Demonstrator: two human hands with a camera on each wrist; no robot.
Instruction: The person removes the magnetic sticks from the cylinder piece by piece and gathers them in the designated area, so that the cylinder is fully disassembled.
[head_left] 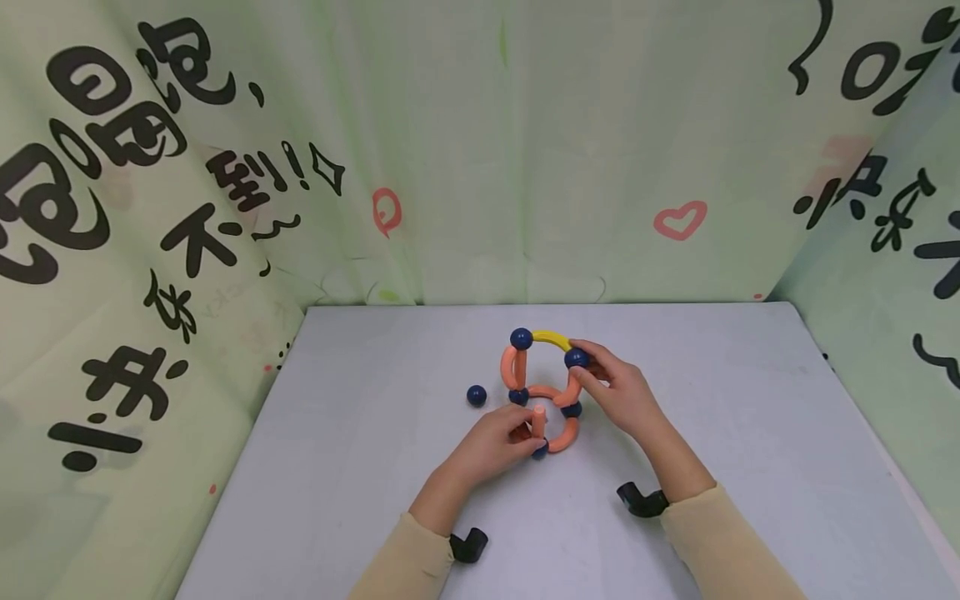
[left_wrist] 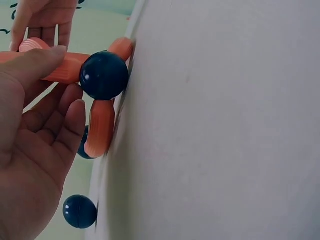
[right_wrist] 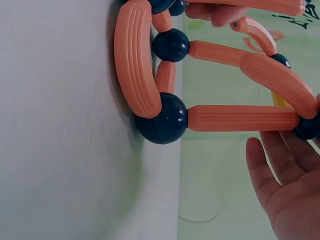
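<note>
A frame of orange rods and dark blue balls stands on the table, with a yellow curved rod [head_left: 551, 337] joining two raised balls. My left hand [head_left: 487, 443] pinches an upright orange rod [head_left: 539, 421] between thumb and fingers. In the left wrist view that rod meets a blue ball [left_wrist: 104, 75] close to the tabletop. My right hand [head_left: 622, 393] holds the raised blue ball [head_left: 576, 357] at the frame's right corner. The right wrist view shows a straight orange rod [right_wrist: 242, 118] running from a low ball [right_wrist: 162, 119] to the held one.
A loose blue ball [head_left: 476, 395] lies left of the frame on the pale table [head_left: 375, 400]. Printed curtains [head_left: 465, 167] hang behind the table and at its sides. Black wrist mounts [head_left: 469, 546] show at both sleeves.
</note>
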